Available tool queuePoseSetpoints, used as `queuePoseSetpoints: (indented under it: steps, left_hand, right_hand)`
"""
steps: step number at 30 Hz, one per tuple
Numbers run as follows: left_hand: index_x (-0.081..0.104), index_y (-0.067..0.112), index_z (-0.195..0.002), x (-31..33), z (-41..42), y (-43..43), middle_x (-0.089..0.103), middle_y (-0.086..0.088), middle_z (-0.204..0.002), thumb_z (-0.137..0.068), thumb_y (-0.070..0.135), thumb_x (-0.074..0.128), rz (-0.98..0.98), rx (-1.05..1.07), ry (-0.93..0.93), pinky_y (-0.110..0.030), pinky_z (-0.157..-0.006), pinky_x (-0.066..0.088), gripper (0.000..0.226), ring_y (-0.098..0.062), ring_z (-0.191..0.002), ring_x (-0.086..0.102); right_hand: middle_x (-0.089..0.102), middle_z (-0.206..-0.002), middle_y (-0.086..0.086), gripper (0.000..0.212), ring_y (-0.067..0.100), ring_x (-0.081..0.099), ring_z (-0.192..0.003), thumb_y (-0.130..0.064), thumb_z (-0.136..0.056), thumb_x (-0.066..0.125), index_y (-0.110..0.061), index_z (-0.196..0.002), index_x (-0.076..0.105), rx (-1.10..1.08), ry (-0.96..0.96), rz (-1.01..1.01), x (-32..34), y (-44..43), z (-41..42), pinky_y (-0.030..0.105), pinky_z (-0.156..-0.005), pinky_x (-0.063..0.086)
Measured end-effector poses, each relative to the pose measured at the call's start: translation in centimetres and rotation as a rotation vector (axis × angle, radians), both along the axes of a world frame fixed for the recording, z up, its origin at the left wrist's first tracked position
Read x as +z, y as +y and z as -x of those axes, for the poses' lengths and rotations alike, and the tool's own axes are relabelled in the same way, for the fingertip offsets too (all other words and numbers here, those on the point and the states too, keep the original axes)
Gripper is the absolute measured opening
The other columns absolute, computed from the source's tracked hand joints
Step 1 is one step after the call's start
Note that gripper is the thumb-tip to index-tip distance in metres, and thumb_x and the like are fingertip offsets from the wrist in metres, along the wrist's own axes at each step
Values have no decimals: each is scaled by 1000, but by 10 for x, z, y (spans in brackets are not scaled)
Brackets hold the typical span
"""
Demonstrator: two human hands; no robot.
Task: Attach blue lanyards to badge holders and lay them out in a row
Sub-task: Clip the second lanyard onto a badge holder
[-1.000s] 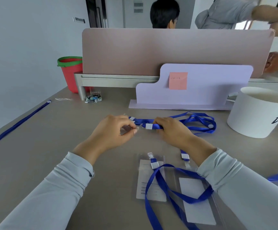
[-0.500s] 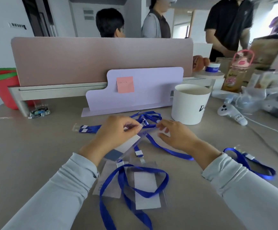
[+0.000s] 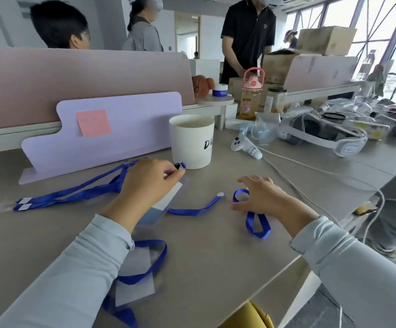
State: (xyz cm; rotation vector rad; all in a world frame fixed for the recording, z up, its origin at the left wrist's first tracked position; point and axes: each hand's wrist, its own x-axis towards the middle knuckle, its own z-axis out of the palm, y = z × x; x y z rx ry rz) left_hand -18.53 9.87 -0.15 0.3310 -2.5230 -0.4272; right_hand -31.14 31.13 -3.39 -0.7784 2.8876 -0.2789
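Desk (image 3: 216, 256) by pink partition (image 3: 85, 79): left hand (image 3: 145, 185) pinches badge holder (image 3: 166, 202), right hand (image 3: 265, 197) spread open.

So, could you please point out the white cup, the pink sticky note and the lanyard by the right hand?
white cup (image 3: 190, 147): head view, front wall.
pink sticky note (image 3: 93, 123): head view, its middle.
lanyard (image 3: 248, 221): head view, left strap of its loop.

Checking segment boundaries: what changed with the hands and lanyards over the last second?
The right hand let go of the lanyard it held beside the left and moved right; it now spreads open over a loose blue lanyard. The left hand took up a badge holder, pinching the clip at its top. Unchanged: finished badge holders by the left sleeve, white cup.
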Motion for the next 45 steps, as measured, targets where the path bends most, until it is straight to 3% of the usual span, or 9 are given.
queuePoseSetpoints:
  steps: [6, 14, 20, 25, 33, 37, 39, 42, 45]
  left_hand:
    - [70, 18, -78, 2, 11, 10, 66, 6, -75, -87, 38, 57, -50, -19, -10, -24, -56, 38, 26, -15, -68, 54]
    - [72, 15, -82, 0, 14, 11, 68, 0, -77, -87, 37, 59, -82, -15, 20, -25, -56, 39, 26, -18, -69, 57]
    - [73, 14, -90, 2, 10, 3, 72, -1, -90, -87, 33, 60, -166, -16, 58, -25, -66, 38, 22, -15, -79, 57]
    - [73, 13, -91, 1, 11, -6, 72, -1, -92, -88, 31, 60, -188, -14, 67, -25, -68, 38, 23, -13, -80, 57]
    - [73, 14, -93, 6, 9, -23, 72, 1, -96, -88, 28, 60, -270, 17, 135, -23, -73, 38, 20, -9, -81, 56]
    - [72, 13, -98, 10, 10, -31, 72, -1, -97, -89, 29, 59, -291, 37, 164, -22, -71, 37, 23, -10, -80, 56]
    - [72, 11, -97, 10, 11, -37, 71, -2, -91, -89, 30, 58, -295, 48, 178, -22, -65, 38, 25, -13, -76, 57]
    - [72, 9, -89, 6, 13, -47, 69, -2, -75, -89, 32, 58, -304, 69, 191, -24, -62, 40, 26, -19, -70, 59]
    - [67, 15, -73, 4, 13, -54, 54, 15, -54, -88, 32, 59, -322, 84, 191, -8, -51, 32, 24, -2, -55, 51]
  right_hand:
    - [55, -113, 4, 62, 27, 49, -101, -56, -72, 66, -20, -119, 49, -68, -38, -22, -12, 14, 3, 38, -82, 48]
    - [38, -127, 9, 53, 31, 39, -119, -43, -85, 60, -33, -133, 42, -77, -72, 16, -16, 14, 1, 37, -89, 43]
    - [52, -122, 8, 33, 27, 52, -100, -19, -89, 52, -20, -122, 51, -48, -126, -25, -8, 5, -1, 29, -76, 41]
    - [55, -113, 8, 35, 23, 49, -87, -6, -86, 47, -15, -119, 54, -14, -111, 3, -3, -8, -1, 28, -65, 41]
    - [66, -92, 5, 26, 19, 60, -71, -12, -80, 66, -18, -103, 57, 10, -188, 562, 20, -43, 12, 24, -55, 49]
    - [69, -94, 9, 26, 24, 66, -79, -12, -78, 70, -21, -94, 51, 34, -219, 800, 49, -71, 27, 40, -77, 58]
    - [68, -97, 11, 26, 27, 67, -82, -11, -79, 70, -22, -89, 49, 60, -220, 886, 63, -87, 36, 42, -77, 58]
    - [63, -100, 9, 28, 22, 62, -83, -11, -80, 68, -16, -93, 44, 87, -139, 926, 82, -117, 51, 28, -66, 53]
    - [57, -92, 4, 27, 17, 56, -82, -10, -80, 68, -16, -84, 42, 127, -8, 990, 99, -150, 66, 21, -66, 46]
